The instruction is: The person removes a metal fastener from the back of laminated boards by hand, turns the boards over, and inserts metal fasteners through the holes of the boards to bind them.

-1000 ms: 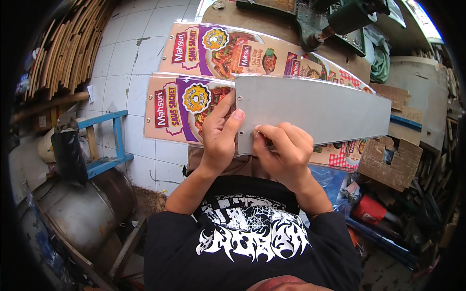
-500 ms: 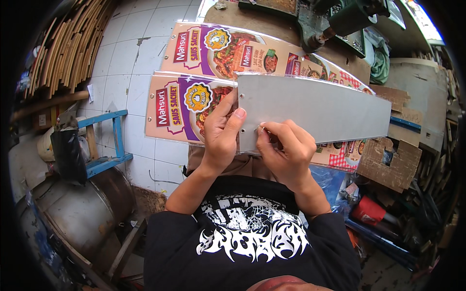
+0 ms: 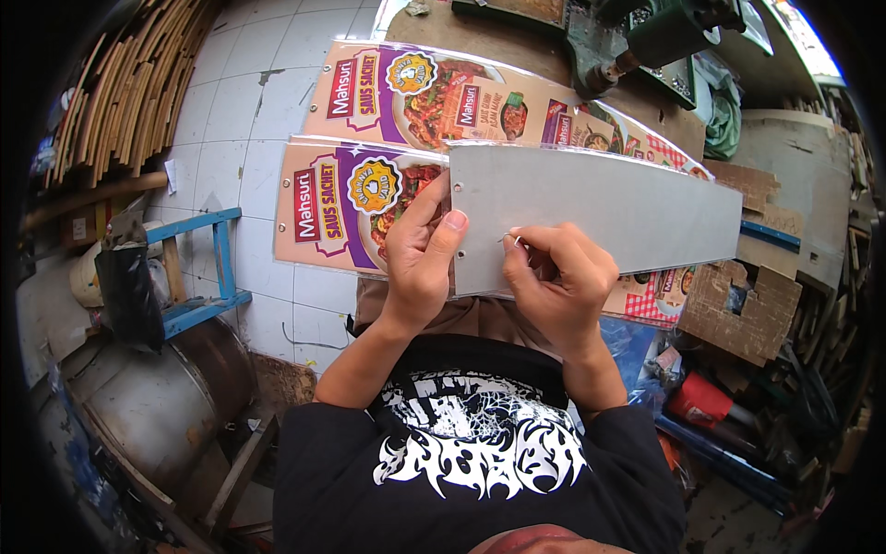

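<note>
A plain grey tapered panel (image 3: 600, 198) lies over the printed panels in front of me, with small holes along its left edge. My left hand (image 3: 425, 245) grips that edge, thumb on top and fingers partly hidden behind it. Above the panel's lower left, my right hand (image 3: 563, 268) is closed in a pinch. A thin, shiny, wire-like piece (image 3: 518, 241) sticks out from between thumb and forefinger; most of it is hidden. Beneath lies a printed food-advertising panel (image 3: 300, 245) with eyelets at its left edge, and another printed panel (image 3: 323, 120) lies beyond it.
A green machine (image 3: 604, 74) stands on the wooden bench (image 3: 415, 28) at the far side. Cut cardboard (image 3: 743, 314) lies to the right. On the left are a blue frame (image 3: 224, 263), a metal drum (image 3: 157, 397) and stacked wooden strips (image 3: 138, 92) on the tiled floor.
My right hand has shifted slightly right, away from the holes at the panel's left edge, and the thin piece in its pinch shows more. My left hand keeps its hold.
</note>
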`<state>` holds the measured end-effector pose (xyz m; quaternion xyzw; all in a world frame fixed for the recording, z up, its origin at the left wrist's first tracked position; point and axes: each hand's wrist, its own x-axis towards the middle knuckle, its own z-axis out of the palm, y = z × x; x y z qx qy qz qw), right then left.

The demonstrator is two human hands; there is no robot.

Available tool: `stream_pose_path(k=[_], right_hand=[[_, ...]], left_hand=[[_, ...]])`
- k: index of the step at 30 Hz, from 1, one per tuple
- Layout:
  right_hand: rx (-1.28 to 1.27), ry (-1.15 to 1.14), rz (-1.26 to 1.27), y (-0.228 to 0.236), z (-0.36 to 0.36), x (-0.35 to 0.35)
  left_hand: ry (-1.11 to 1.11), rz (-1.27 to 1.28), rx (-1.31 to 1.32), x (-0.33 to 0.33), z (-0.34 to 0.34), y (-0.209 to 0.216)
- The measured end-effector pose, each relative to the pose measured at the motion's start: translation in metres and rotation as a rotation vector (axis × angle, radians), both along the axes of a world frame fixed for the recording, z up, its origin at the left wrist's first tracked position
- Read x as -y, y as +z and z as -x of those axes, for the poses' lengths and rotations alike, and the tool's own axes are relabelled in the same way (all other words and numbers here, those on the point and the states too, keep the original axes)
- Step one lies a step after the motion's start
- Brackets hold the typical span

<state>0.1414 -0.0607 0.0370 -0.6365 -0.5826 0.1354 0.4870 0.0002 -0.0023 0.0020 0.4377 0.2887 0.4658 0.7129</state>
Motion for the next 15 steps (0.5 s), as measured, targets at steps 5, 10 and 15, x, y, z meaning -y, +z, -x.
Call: stream_pose_path(k=[5,10,15], right_hand=[[0.045,0.014,0.012,0.005,0.003,-0.007],[0.040,-0.004,0.011,0.001,0.005,-0.015],[0.080,-0.012,0.018,-0.003,0.006,-0.016]], left_hand=[[0.003,-0.031,-0.017,-0.001,0.000,-0.002],[0.000,-0.012,-0.008,0.001,0.001,-0.002],[0.003,0.016,-0.007,0.000,0.001,0.000]])
